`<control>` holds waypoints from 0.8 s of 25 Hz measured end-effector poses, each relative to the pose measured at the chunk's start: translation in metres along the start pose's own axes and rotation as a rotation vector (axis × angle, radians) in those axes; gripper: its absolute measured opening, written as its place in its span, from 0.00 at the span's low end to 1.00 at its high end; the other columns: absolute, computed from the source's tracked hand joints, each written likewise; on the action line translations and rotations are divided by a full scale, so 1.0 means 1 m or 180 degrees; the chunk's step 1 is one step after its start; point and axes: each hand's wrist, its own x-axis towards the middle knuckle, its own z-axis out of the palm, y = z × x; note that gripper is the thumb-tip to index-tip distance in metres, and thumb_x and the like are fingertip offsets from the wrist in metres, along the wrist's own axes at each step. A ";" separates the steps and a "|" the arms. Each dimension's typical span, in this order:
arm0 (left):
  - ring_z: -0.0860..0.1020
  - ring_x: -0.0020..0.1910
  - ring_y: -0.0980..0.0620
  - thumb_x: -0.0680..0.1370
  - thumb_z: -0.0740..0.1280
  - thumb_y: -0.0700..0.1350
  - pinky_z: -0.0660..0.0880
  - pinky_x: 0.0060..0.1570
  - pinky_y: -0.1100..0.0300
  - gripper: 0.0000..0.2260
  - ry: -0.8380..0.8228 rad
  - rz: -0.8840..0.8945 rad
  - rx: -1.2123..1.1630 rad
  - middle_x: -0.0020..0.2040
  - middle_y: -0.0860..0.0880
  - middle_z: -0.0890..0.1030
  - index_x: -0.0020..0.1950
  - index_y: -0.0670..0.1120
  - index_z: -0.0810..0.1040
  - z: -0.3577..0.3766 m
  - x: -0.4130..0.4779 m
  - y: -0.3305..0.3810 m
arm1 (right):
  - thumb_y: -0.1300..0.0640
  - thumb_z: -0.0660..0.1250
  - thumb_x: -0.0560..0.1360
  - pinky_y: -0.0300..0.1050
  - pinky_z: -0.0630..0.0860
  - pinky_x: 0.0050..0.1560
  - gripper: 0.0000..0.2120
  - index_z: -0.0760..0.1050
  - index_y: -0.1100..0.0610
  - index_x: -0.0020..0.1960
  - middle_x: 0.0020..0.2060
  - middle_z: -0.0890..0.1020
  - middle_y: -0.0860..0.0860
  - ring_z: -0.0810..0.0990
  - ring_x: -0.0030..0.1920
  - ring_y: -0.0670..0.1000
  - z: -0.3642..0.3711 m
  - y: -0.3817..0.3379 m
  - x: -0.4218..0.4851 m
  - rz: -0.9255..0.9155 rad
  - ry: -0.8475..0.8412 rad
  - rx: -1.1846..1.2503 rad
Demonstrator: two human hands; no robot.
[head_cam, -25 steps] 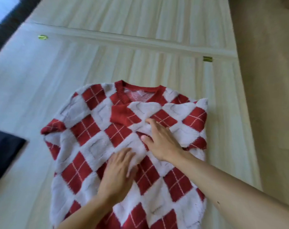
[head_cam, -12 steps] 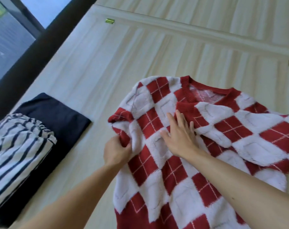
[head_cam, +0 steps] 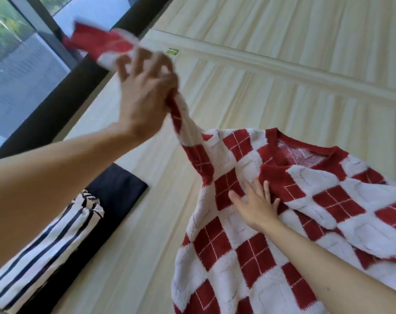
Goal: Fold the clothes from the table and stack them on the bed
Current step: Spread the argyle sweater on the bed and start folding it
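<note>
Up above the pale wooden table [head_cam: 237, 87], my left hand [head_cam: 145, 91] clenches the sleeve [head_cam: 185, 125] of the red-and-white argyle sweater [head_cam: 249, 252]. The cuff end sticks out past my fingers, and the rest runs taut down to the shoulder. My right hand [head_cam: 255, 205] lies flat, fingers spread, on the sweater's chest just below the neckline.

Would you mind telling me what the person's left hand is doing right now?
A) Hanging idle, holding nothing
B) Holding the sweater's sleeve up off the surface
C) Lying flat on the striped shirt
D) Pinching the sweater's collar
B: the left hand has its fingers curled round the sleeve of the red-and-white sweater and holds it raised, while the right hand lies flat on the sweater's body.
</note>
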 end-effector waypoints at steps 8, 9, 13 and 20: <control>0.56 0.81 0.44 0.75 0.62 0.39 0.37 0.79 0.44 0.26 -0.1091 0.3227 -0.0138 0.81 0.47 0.62 0.73 0.52 0.74 0.076 -0.092 0.152 | 0.24 0.59 0.66 0.66 0.70 0.69 0.46 0.71 0.55 0.72 0.65 0.79 0.58 0.77 0.65 0.60 -0.091 0.100 -0.030 0.0585 0.0671 0.5641; 0.52 0.82 0.44 0.76 0.61 0.38 0.38 0.79 0.44 0.28 -0.1318 0.2740 -0.0242 0.82 0.46 0.58 0.77 0.51 0.68 0.089 -0.107 0.155 | 0.23 0.61 0.61 0.68 0.70 0.68 0.51 0.68 0.54 0.75 0.66 0.77 0.59 0.76 0.66 0.62 -0.093 0.118 -0.035 0.0712 0.0684 0.5681; 0.35 0.81 0.44 0.83 0.58 0.52 0.42 0.80 0.41 0.32 -0.2352 0.0986 -0.0376 0.83 0.46 0.39 0.83 0.51 0.45 0.128 -0.138 0.156 | 0.31 0.70 0.68 0.57 0.79 0.59 0.38 0.73 0.55 0.69 0.59 0.82 0.54 0.82 0.59 0.56 -0.106 0.157 -0.030 0.1378 0.1330 0.5272; 0.53 0.82 0.45 0.81 0.45 0.64 0.52 0.80 0.46 0.32 -0.2220 0.0644 -0.0646 0.82 0.45 0.57 0.80 0.50 0.63 0.135 -0.119 0.157 | 0.64 0.77 0.68 0.47 0.79 0.45 0.17 0.79 0.53 0.54 0.55 0.83 0.56 0.82 0.48 0.54 -0.156 0.176 -0.024 0.1094 0.1957 0.3221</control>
